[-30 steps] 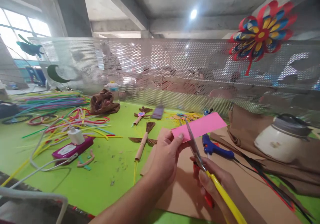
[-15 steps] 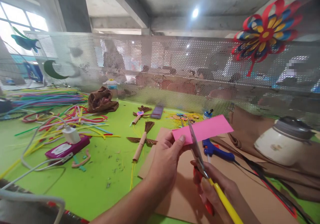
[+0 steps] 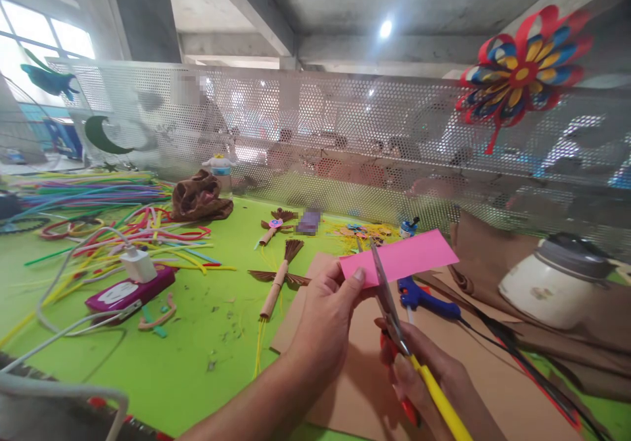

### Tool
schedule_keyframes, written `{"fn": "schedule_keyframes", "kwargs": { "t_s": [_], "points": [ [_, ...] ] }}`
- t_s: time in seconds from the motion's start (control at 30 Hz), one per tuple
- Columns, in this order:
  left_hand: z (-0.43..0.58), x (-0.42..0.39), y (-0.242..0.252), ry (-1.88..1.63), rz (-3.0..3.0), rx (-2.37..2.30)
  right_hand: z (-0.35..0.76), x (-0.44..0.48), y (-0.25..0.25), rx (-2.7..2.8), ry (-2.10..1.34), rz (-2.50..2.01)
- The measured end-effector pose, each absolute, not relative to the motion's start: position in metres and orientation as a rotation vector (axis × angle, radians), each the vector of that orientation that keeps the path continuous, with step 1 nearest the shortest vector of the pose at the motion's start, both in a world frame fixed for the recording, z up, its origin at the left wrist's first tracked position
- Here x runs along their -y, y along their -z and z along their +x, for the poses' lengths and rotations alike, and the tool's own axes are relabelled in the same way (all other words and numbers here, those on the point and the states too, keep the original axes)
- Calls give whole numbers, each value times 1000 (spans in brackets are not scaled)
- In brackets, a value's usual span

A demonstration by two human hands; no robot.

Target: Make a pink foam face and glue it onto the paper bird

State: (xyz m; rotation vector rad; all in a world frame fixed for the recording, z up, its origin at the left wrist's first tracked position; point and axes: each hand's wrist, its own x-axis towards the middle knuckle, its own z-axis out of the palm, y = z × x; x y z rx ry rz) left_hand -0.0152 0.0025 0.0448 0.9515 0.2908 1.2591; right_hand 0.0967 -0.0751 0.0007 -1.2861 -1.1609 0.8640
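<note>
My left hand (image 3: 328, 319) pinches the near left end of a pink paper strip (image 3: 409, 257), held up over a brown cardboard sheet (image 3: 355, 369). My right hand (image 3: 424, 378) grips scissors (image 3: 389, 306) with red and yellow handles. Their blades cross the strip just right of my left thumb. A yellow stick runs from the scissors handle down along my right wrist.
A blue glue gun (image 3: 426, 296) lies behind the strip. A white pot (image 3: 555, 280) sits on brown paper at right. Brown paper brooms (image 3: 279, 277), a purple phone with charger (image 3: 131, 286) and many coloured straws (image 3: 113, 224) lie on the green table. A perforated metal screen (image 3: 315, 145) backs the table.
Hands, strip and scissors stay almost as they were; the camera view has shifted slightly, moving the table items a little left.
</note>
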Motion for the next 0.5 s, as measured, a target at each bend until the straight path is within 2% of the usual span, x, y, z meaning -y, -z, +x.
{"fn": "schedule_keyframes", "kwargs": {
  "t_s": [0.5],
  "points": [
    [-15, -2, -43, -1265, 1007, -301, 95, 76, -1, 1149, -837, -1308]
  ]
}}
